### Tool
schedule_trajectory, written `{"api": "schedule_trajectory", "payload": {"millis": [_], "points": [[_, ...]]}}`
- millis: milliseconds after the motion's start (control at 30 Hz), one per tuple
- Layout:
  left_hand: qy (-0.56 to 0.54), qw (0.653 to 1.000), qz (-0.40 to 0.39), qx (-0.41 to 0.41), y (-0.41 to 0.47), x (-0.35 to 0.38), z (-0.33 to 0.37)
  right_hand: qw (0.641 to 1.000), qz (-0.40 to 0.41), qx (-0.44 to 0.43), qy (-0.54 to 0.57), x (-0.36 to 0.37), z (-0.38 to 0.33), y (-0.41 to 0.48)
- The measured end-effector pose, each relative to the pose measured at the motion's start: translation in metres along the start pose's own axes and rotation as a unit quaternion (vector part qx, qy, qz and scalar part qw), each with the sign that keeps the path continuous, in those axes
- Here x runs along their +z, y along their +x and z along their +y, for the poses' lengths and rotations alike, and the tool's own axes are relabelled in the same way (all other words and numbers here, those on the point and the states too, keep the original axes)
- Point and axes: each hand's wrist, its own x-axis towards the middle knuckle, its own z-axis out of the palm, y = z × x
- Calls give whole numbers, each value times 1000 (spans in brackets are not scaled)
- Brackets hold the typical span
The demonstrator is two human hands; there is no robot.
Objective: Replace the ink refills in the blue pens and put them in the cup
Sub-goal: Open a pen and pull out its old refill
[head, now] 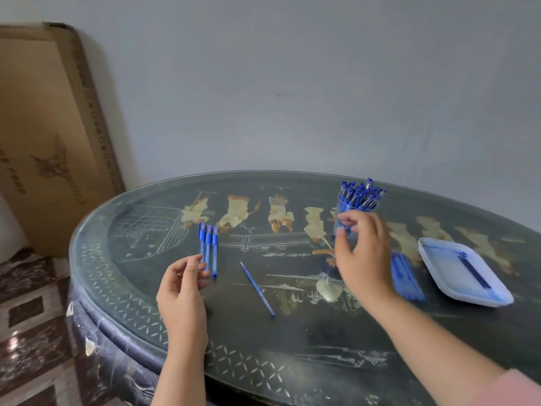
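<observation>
The right hand is hovering just in front of the clear cup. Its fingers are spread and loosely bent, gripping nothing visible. The hand is blurred, so I cannot tell whether a fingertip is touching the cup wall.

The cup is standing towards the far edge of the glass-topped worktop, crammed with capped blue pens that are leaning outward. Well left of the cup, three uncapped-looking blue pens are lying side by side. The left hand is hanging at their near ends, relaxed, half curled and empty.

Between those pens and the cup, a single loose refill is lying slantwise. Just right of the cup, a bundle of refills is lying beside a white tray.

- **Tipping:** the cup is looking top-heavy, and a careless brush from the right hand could be tipping it and scattering the finished pens.
- **Rolling:** the glass is slick, so the loose refill or the three pens could be rolling toward the near edge if nudged.
- **Sweeping:** the right forearm is passing close to the bundle and could be sweeping it aside.
</observation>
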Motion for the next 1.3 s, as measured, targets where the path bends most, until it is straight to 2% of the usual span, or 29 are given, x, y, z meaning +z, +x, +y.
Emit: {"api": "schedule_trajectory", "payload": {"millis": [133,300,467,600,900,1133,1300], "points": [[17,1000,12,19,5,-7,4,996,-78,11,37,35,-43,-33],[53,998,23,33,14,-14,3,971,-230,51,45,78,-85,-48],[56,998,23,23,13,-14,2,955,-292,51,-19,117,-104,-48],[40,999,29,19,15,-15,0,935,-331,49,-120,141,-111,-47],[46,999,25,10,16,-16,-2,924,-333,67,-176,146,-124,-42],[58,998,19,12,16,-16,-3,932,-302,137,-146,147,-118,-38],[110,994,0,24,16,-16,-4,956,-246,142,-76,121,-100,-38]]}}
